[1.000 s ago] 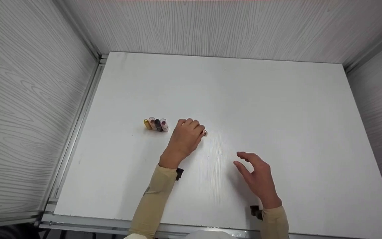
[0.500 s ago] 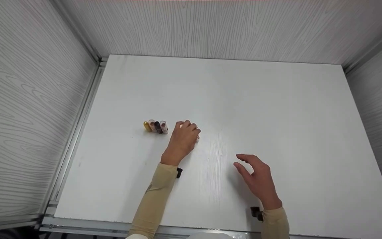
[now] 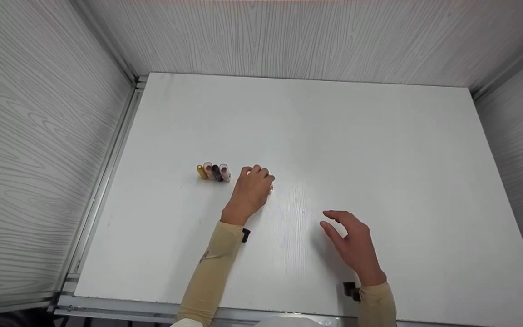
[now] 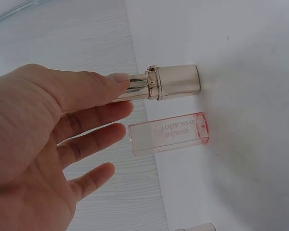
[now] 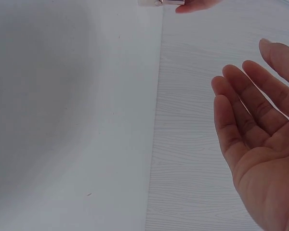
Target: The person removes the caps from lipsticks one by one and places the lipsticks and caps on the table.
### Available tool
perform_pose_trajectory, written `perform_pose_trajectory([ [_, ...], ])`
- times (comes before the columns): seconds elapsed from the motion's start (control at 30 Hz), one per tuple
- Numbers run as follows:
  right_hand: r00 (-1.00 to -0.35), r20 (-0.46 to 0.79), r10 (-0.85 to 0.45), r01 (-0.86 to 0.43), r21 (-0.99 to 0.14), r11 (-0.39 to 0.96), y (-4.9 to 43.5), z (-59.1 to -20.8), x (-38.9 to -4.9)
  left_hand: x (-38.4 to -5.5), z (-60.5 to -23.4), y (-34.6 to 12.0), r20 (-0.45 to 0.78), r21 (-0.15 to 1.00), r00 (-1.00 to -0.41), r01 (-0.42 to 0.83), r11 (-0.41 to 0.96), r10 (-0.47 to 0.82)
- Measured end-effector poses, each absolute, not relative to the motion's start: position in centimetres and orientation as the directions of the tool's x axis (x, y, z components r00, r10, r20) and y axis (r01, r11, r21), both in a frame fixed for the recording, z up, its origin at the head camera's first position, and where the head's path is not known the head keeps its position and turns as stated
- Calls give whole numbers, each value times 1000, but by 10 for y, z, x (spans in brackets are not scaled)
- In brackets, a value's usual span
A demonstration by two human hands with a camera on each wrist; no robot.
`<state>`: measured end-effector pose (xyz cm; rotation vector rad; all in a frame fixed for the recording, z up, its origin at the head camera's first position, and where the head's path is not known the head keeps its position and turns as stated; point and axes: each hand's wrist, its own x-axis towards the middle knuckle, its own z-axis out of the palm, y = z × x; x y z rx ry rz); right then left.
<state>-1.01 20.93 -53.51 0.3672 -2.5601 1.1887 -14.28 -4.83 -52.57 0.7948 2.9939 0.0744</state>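
Note:
My left hand pinches a shiny gold lipstick tube between thumb and forefinger, its pale squared end against the white table. Beside it, apart from the other spread fingers, stands a clear tube with a pinkish end and "avocado" lettering. In the head view the hand covers most of both. Left of this hand is a tight row of lipsticks: a gold one, a clear-capped one, a black one and another clear-capped one. My right hand hovers above the table, fingers loosely bent, holding nothing.
The white table has grey wood-grain panels at its back and sides. A metal rail runs along the left edge. Part of another tube shows at the bottom of the left wrist view.
My left hand has shifted slightly left with the gold lipstick tube, towards the row, and has stayed put for the last half second. The right hand has hardly moved.

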Motion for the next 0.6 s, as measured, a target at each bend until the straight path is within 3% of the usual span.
perform_pose_trajectory([
  [0.27,-924,367,-110,-345,-672,655,209,-535,-10,-137,-514,-54,25,76,-873,488,870,488],
  [0.6,-927,359,-109,-339,-678,652,209,-532,-9,-138,-468,-91,181,143,-904,414,899,388],
])
